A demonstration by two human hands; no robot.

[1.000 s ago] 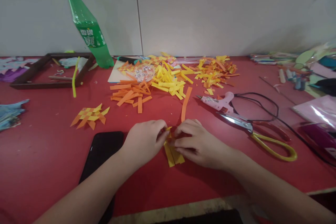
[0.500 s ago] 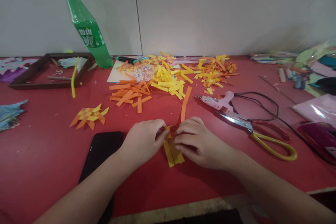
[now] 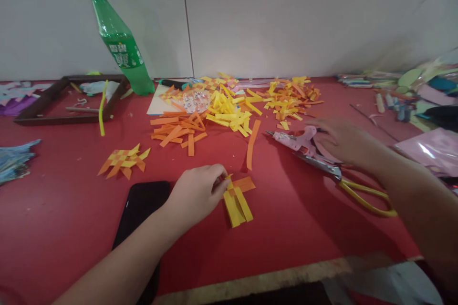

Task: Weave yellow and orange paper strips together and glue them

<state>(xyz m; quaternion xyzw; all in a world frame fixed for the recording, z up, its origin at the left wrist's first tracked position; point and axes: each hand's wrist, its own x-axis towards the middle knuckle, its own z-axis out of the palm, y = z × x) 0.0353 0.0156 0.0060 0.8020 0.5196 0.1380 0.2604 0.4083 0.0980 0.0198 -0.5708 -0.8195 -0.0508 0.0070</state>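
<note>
My left hand is closed in a pinch on the upper left end of a small woven piece of yellow and orange paper strips, which lies on the red table. One orange strip crosses between the yellow ones and sticks out to the right. Slightly blurred, my right hand is at the handle of the pink hot glue gun, its fingers stretched out and apart around it. Under the gun and my right forearm lie scissors with a yellow handle, partly covered. A single orange strip lies between my hands.
A black phone lies by my left forearm, below a finished woven paper fish. Behind are piles of orange strips and yellow strips, a green bottle and a brown frame. Coloured papers lie at right.
My right hand has left the woven paper and moved right to the glue gun, uncovering the orange cross strip. My left hand keeps its pinch.
</note>
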